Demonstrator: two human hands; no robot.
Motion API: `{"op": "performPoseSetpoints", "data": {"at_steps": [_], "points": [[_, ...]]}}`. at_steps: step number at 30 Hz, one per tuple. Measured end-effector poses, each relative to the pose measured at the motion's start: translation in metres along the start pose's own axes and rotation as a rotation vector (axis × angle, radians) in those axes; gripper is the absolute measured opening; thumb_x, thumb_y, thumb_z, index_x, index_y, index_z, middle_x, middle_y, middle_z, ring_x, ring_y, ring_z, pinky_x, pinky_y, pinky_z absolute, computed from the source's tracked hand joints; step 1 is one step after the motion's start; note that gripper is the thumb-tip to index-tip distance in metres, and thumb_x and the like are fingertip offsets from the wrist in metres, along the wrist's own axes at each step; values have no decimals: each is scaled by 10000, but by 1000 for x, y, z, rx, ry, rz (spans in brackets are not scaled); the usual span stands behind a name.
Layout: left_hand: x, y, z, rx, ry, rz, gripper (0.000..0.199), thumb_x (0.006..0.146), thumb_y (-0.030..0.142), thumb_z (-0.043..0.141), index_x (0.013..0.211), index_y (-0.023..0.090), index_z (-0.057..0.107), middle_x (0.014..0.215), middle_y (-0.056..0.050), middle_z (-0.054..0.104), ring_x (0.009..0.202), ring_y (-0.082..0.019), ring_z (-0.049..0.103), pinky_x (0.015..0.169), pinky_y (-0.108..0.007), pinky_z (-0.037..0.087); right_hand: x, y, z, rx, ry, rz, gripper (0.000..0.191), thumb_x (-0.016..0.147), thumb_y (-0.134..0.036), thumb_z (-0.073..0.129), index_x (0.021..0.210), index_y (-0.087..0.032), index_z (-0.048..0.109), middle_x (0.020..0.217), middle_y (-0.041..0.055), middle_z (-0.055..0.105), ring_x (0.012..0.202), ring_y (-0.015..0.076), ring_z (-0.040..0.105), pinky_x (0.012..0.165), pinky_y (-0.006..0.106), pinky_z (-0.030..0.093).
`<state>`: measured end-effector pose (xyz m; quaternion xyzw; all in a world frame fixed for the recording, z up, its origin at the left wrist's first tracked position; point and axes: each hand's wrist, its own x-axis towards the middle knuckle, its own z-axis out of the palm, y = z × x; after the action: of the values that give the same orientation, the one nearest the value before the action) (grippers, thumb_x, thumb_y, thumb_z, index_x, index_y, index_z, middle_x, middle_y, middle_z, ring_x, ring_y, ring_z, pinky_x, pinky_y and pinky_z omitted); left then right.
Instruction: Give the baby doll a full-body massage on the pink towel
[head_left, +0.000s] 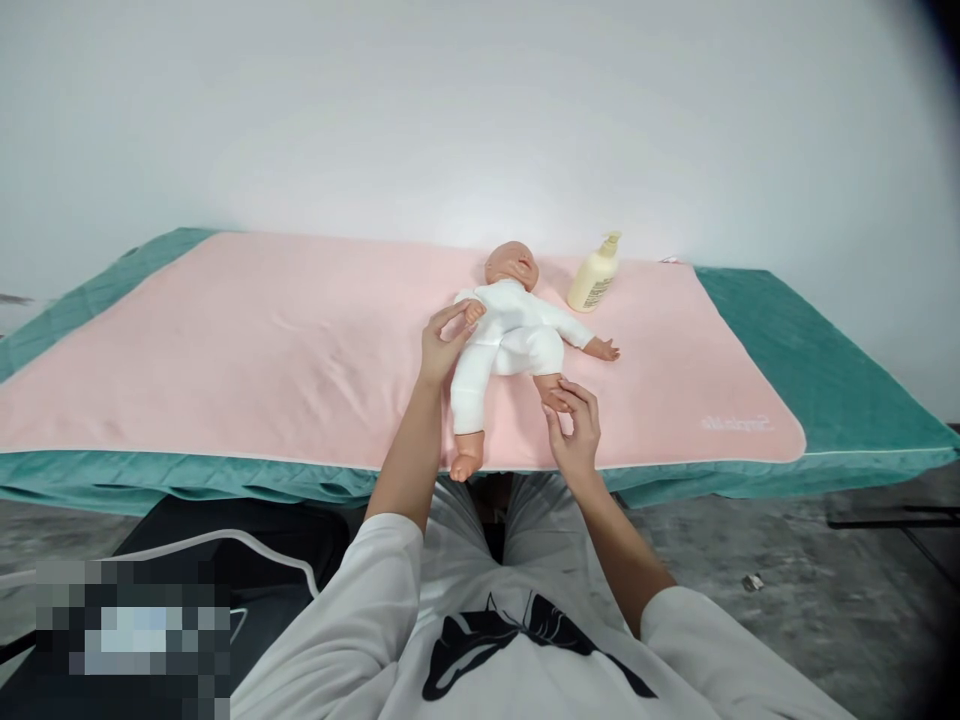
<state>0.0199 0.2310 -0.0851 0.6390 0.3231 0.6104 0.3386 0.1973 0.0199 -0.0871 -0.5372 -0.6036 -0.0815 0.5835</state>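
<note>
The doll is lying lengthwise, head pointing away; left hand's pinching its tiny hand, right hand's pinching a foot, body kinda between them.

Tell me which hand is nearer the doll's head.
Left. The left hand is at the doll's hand, beside its torso and below the head; the right hand is farther away, down at one foot.
</note>
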Motion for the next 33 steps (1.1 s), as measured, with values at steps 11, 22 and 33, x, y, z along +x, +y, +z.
{"op": "performPoseSetpoints", "data": {"at_steps": [11,22,33], "points": [[4,-1,-5,-183,133,-104,462,788,472,759,1181,232,713,1255,-86,700,1241,-271,618,1102,-440,456,-8,-4,-13,16,-15,8,302,906,-166,612,1198,-244,626,1193,105,600,1182,234,637,1005,461,587],[6,6,-8,-234,316,-191,484,913,527,606,1278,210,632,1422,-89,586,1398,-250,477,1202,-420,340,-45,-5,-25,-41,-63,39,363,884,-141,635,1229,-250,605,1251,116,582,1202,236,618,992,453,590],[10,0,-14,-438,483,-448,376,972,357,534,1346,324,541,1468,-47,522,1395,-193,485,1166,-402,363,-69,-2,-23,-65,-110,93,354,897,-154,614,1239,-242,592,1253,133,590,1202,234,622,974,441,606]]}}
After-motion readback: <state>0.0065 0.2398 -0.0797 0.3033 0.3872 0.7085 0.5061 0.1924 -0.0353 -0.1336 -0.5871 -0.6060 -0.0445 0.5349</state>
